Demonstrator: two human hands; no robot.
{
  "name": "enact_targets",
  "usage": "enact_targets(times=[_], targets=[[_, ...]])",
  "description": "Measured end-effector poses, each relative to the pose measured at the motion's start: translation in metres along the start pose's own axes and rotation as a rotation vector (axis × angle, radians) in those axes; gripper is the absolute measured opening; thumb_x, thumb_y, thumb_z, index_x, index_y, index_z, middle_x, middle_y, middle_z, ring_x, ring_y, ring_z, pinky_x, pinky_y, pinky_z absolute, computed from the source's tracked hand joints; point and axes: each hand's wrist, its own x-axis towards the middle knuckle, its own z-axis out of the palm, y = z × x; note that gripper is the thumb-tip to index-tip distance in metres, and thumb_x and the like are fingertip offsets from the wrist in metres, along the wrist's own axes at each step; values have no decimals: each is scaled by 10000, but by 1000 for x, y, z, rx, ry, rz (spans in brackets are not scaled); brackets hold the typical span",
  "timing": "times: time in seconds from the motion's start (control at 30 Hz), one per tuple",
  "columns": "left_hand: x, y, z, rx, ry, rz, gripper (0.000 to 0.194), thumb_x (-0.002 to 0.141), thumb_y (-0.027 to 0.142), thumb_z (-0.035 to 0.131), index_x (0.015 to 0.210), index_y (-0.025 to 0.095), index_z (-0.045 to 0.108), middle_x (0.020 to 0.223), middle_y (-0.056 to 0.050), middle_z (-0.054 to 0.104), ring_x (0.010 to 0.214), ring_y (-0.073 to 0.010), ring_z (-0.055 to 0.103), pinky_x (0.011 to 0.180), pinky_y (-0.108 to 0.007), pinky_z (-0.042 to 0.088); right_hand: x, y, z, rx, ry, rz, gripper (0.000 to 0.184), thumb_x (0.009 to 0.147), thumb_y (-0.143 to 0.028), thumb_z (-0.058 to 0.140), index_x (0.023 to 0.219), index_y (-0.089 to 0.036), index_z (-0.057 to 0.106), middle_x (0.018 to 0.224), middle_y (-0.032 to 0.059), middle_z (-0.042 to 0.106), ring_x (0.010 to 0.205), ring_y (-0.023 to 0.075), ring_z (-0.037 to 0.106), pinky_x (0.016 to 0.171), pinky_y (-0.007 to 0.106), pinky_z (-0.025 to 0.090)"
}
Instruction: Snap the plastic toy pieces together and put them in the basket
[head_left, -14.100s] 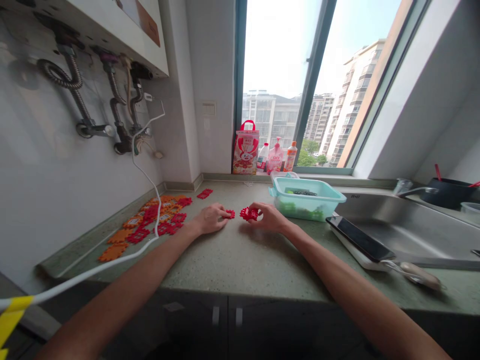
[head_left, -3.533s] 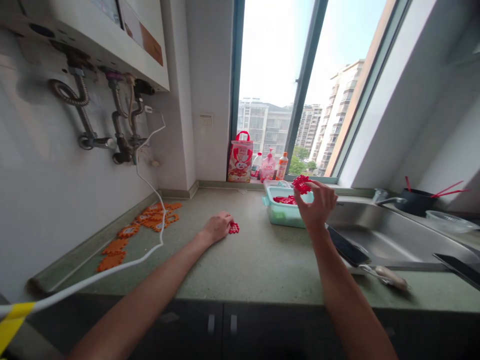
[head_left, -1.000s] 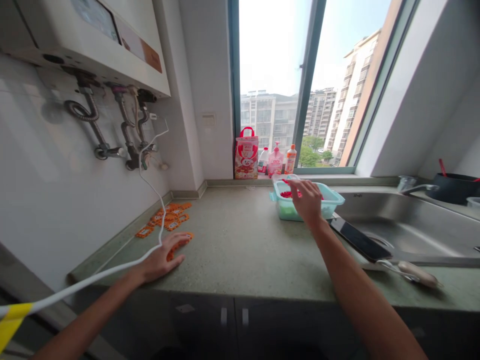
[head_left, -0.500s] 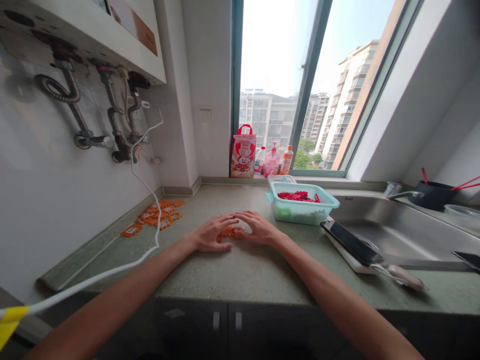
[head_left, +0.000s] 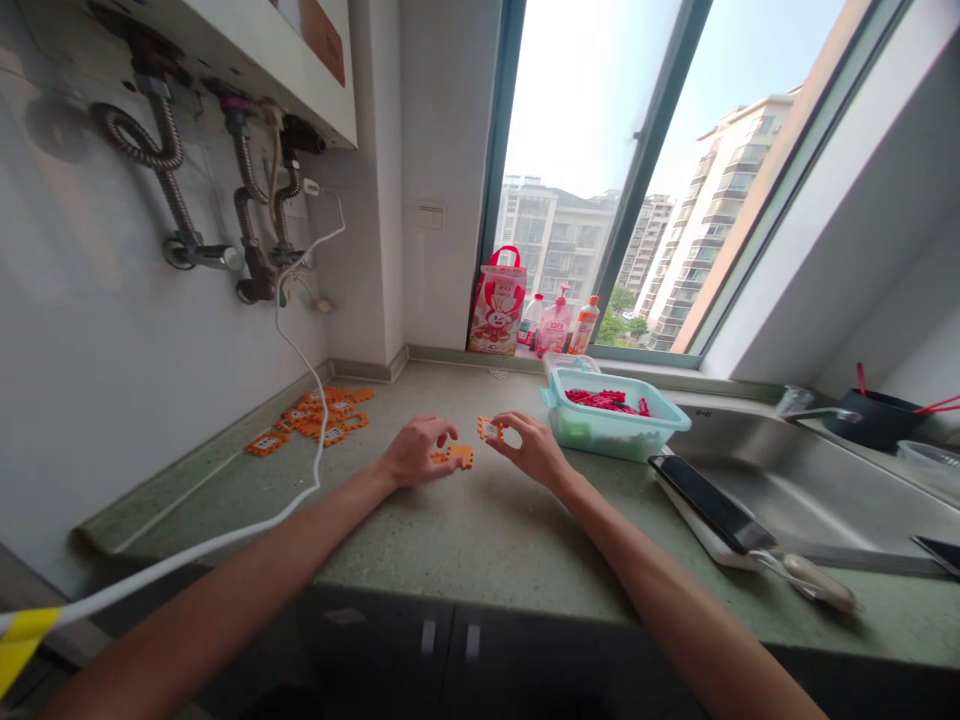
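Observation:
On the green counter [head_left: 480, 530] my left hand [head_left: 414, 450] rests with curled fingers on a flat orange puzzle piece [head_left: 457, 456]. My right hand [head_left: 529, 445] pinches a second orange piece [head_left: 489, 428] just above the counter, close to the first one. A loose group of orange pieces [head_left: 319, 417] lies at the back left by the wall. The teal plastic tub [head_left: 611, 426] to the right of my hands holds several red pieces [head_left: 606, 400].
A white cable [head_left: 300, 350] hangs from wall pipes and trails across the counter's left. A phone [head_left: 701, 488] lies on a white board by the steel sink [head_left: 810, 470]. A red bag [head_left: 497, 302] and bottles [head_left: 556, 322] stand on the window sill.
Both hands lay flat over orange pieces half a second ago; now the right hand has lifted one piece in a pinch and the left fingers have curled onto the other.

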Motion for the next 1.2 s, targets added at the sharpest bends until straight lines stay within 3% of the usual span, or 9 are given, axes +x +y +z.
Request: enact_targets(times=[0.13, 0.3, 0.43, 0.5, 0.6, 0.73, 0.93, 1.07, 1.2], targets=[[4, -12, -6, 22, 86, -126, 252, 1001, 349, 457, 943, 221, 666, 804, -40, 656, 860, -228, 610, 870, -392, 472, 1, -17, 27, 29, -127, -93, 224, 1019, -444, 633, 1130, -265, 712, 1202, 88, 749, 1117, 254, 685, 1000, 402, 532], [-3, -62, -30, 305, 110, -383, 279, 956, 381, 540, 1068, 228, 744, 1103, -106, 713, 1114, -295, 599, 1028, -456, 452, -2, -20, 41, 76, -276, -79, 145, 985, -370, 681, 1060, -250, 712, 1052, 66, 771, 1028, 236, 694, 927, 365, 544], [-29, -120, -59, 463, 180, -698, 564, 919, 614, 573, 1303, 224, 708, 1471, -158, 558, 1435, -408, 401, 1172, -566, 339, -4, -14, 33, 42, -281, 2, 164, 876, -316, 768, 1012, -238, 717, 967, 46, 757, 881, 211, 700, 836, 329, 551], [-44, -144, -68, 420, 199, -867, 727, 907, 723, 531, 1374, 182, 665, 1499, -197, 531, 1446, -469, 369, 1152, -602, 337, -6, -11, 24, 6, -284, -4, 206, 826, -285, 789, 1016, -241, 722, 962, 44, 754, 884, 217, 695, 840, 334, 554], [-57, -163, -71, 344, 132, -911, 911, 894, 802, 491, 1431, 72, 590, 1495, -243, 520, 1389, -518, 403, 1108, -661, 330, -8, -7, 0, -66, -222, -120, 251, 809, -230, 766, 1056, -252, 724, 1057, 66, 758, 987, 254, 679, 916, 380, 553], [-50, -160, -62, 341, 50, -897, 859, 836, 788, 578, 1423, 162, 620, 1543, -188, 511, 1424, -501, 389, 1165, -662, 285, -2, 4, -51, -207, 142, -150, 252, 884, -247, 684, 1134, -261, 714, 1201, 84, 733, 1078, 271, 653, 1015, 420, 519], [-27, -139, -44, 350, -51, -836, 782, 841, 752, 557, 1466, 285, 609, 1600, -149, 453, 1447, -464, 424, 1205, -636, 297, -2, 41, -114, -547, 626, 133, 289, 928, -364, 647, 1176, -227, 700, 1261, 114, 707, 1126, 319, 617, 1030, 467, 450], [-17, -129, -29, 339, -140, -720, 829, 854, 772, 523, 1520, 279, 559, 1629, -162, 408, 1475, -445, 395, 1212, -615, 294, -12, 68, -125, -654, 627, 293, 366, 934, -434, 623, 1205, -205, 710, 1177, 146, 717, 1085, 342, 594, 978, 485, 435], [-11, -118, -22, 318, -199, -581, 787, 884, 764, 487, 1488, 272, 596, 1614, -149, 438, 1466, -415, 413, 1216, -591, 297, -17, 81, -124, -649, 383, 430, 345, 942, -449, 600, 1043, -176, 785, 1099, 188, 732, 1056, 370, 589, 916, 522, 453]])
